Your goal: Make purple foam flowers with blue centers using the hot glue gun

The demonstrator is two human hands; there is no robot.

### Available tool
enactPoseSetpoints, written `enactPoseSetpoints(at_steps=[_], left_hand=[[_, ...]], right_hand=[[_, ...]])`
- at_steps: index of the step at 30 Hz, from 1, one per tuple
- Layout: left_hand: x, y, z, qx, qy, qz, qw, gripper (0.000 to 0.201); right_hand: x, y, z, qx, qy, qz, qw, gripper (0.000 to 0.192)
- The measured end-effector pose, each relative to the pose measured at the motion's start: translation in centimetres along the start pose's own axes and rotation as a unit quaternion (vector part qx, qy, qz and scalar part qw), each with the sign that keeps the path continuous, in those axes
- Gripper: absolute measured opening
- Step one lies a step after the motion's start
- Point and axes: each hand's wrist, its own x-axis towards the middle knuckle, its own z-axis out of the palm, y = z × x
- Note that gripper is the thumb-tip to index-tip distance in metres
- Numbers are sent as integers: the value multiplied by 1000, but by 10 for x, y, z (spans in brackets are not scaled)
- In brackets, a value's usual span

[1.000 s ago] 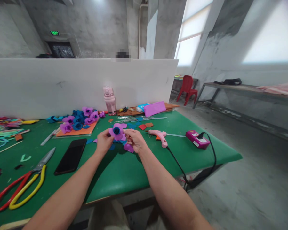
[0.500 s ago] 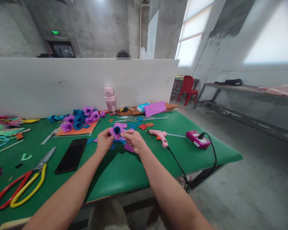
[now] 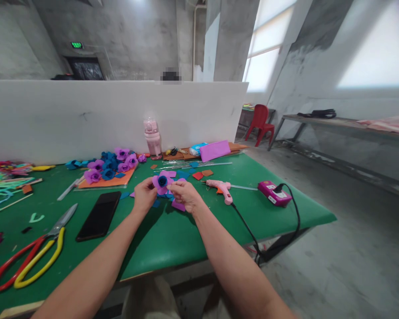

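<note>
green tabletop in a bare concrete room, white partition board along the far edge.

nearest, at the near left corner: red and yellow scissors, handles cut off partly by the left border. just beyond, a black phone lying flat, face down or dark, cannot tell which.

toward the middle of the tabletop, both forearms reaching in. left hand curled, fingers narrow, pinching the left side of a purple foam flower with a dark blue centre. right hand likewise closed to a narrow pinch on the flower's right side, thumb and forefinger meeting at a petal. flower held just above the tabletop, roughly central, a little toward the far edge. underside of the flower and most fingertips hidden behind the knuckles. loose purple and blue scraps under the hands, partly covered.

right of the hands: pink glue gun lying on its side, black cord trailing over the near right edge. nearer the right edge, a magenta power strip.

farther back, left of centre: heap of finished purple and blue flowers on an orange sheet. by the far edge: pink water bottle upright, pink folded sheet beside it. small items between them too tiny to make out.
</note>
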Motion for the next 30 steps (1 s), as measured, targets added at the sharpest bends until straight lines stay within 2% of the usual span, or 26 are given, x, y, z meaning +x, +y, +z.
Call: enactPoseSetpoints(at_steps=[8,20,30], left_hand=[[2,-5,-1,29,8,12,999,20],[1,-12,-1,56,12,50,997,15],[1,-11,1,36,7,30,999,18]], right_hand=[[-1,-1,1,-26,10,-14,1000,31],[2,0,-1,20,0,12,1000,27],[2,2,-2,17,1,-7,1000,28]])
